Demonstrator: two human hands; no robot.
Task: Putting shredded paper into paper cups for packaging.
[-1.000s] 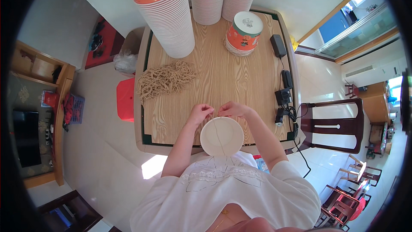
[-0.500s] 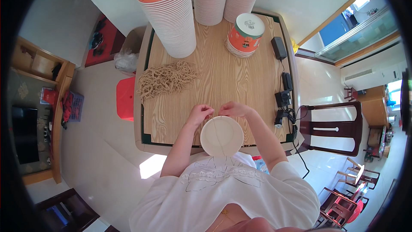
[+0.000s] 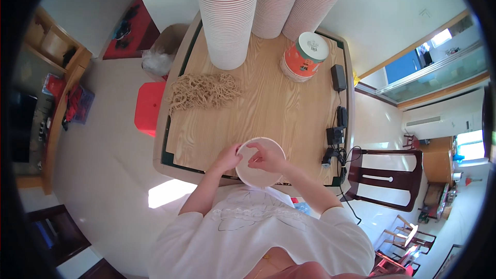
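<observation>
A white paper bucket (image 3: 262,178) is at the table's near edge, its round mouth facing up toward me. My left hand (image 3: 227,158) is closed on the left side of its rim. Over the mouth, my right hand (image 3: 269,159) reaches across from the right, its index finger stretched toward the left rim and the thumb side apart from it. I see nothing between those fingers. The cord that crossed the bucket cannot be made out now. A tangled heap of thin tan cords (image 3: 204,92) lies beyond my left hand.
Tall stacks of nested paper buckets (image 3: 227,31) stand at the back. An orange and green bucket (image 3: 305,58) rests upside down at back right. Black adapters and cables (image 3: 336,135) line the right edge. A red stool (image 3: 149,108) is left; a dark wooden chair (image 3: 387,178) is right.
My left hand has shifted onto the bucket's left rim. My right hand has moved from the far rim to over the mouth. The whole view has tilted and shifted a little.
</observation>
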